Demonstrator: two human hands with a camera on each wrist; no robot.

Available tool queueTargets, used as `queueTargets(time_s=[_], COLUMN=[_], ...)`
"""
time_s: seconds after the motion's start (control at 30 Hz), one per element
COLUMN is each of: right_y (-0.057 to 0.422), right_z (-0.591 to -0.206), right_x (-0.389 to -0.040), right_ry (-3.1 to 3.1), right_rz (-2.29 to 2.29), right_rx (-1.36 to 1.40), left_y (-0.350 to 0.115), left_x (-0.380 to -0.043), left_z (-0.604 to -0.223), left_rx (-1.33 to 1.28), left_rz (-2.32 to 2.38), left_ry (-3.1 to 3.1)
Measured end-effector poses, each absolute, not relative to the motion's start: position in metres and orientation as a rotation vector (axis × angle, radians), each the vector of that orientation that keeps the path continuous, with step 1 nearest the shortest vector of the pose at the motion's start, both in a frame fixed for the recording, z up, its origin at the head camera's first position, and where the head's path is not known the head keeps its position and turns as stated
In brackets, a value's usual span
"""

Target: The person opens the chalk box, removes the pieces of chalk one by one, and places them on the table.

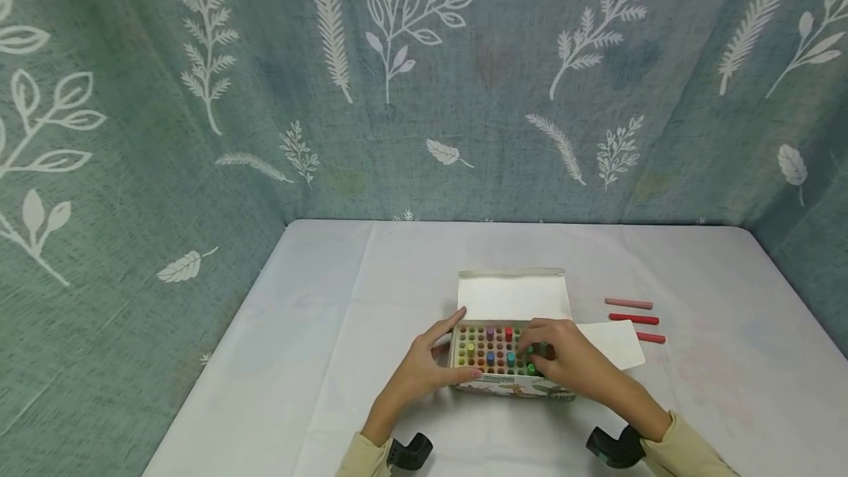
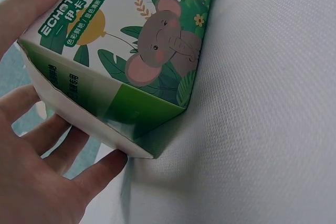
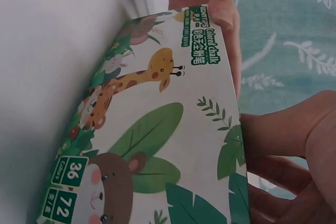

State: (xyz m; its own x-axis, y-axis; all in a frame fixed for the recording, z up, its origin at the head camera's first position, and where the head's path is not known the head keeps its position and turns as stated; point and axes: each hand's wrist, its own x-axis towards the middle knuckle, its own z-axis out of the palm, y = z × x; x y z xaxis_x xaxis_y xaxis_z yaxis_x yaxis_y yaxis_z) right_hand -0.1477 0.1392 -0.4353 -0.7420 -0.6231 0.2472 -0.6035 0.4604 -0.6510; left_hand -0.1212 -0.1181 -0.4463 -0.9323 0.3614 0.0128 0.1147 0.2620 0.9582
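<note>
An open cardboard box (image 1: 510,386) of colored chalk stands on the table, its inside a grid of round holes. Several chalk sticks show their ends there, among them a yellow chalk (image 1: 470,348), a red chalk (image 1: 509,333) and a teal chalk (image 1: 511,359). My left hand (image 1: 427,359) grips the box's left end, its thumb along the front edge and its other fingers at the far side. Over the right part of the grid, my right hand (image 1: 563,355) has thumb and fingers curled around a dark green chalk end, partly hidden by the fingers. A brighter green chalk (image 1: 531,369) sits just nearer.
The white lid flap (image 1: 513,295) stands folded back behind the box; a side flap (image 1: 616,343) sticks out right. Beyond it lie a pink chalk (image 1: 628,303) and two red chalks, one (image 1: 634,319) in the middle. A patterned curtain (image 1: 424,131) surrounds the white table (image 1: 331,389).
</note>
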Motion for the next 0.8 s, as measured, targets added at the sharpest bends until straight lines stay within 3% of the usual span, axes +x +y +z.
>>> queueTargets(time_s=[0.8], right_y=[0.1408], right_z=[-0.4283], right_x=[-0.1486], right_ry=[2.713], right_rz=[-1.119], right_rx=[-1.120], left_y=[-0.1193], left_x=[-0.1223], left_z=[-0.4450], left_rx=[0.457], left_rz=[1.738], left_ry=[2.304])
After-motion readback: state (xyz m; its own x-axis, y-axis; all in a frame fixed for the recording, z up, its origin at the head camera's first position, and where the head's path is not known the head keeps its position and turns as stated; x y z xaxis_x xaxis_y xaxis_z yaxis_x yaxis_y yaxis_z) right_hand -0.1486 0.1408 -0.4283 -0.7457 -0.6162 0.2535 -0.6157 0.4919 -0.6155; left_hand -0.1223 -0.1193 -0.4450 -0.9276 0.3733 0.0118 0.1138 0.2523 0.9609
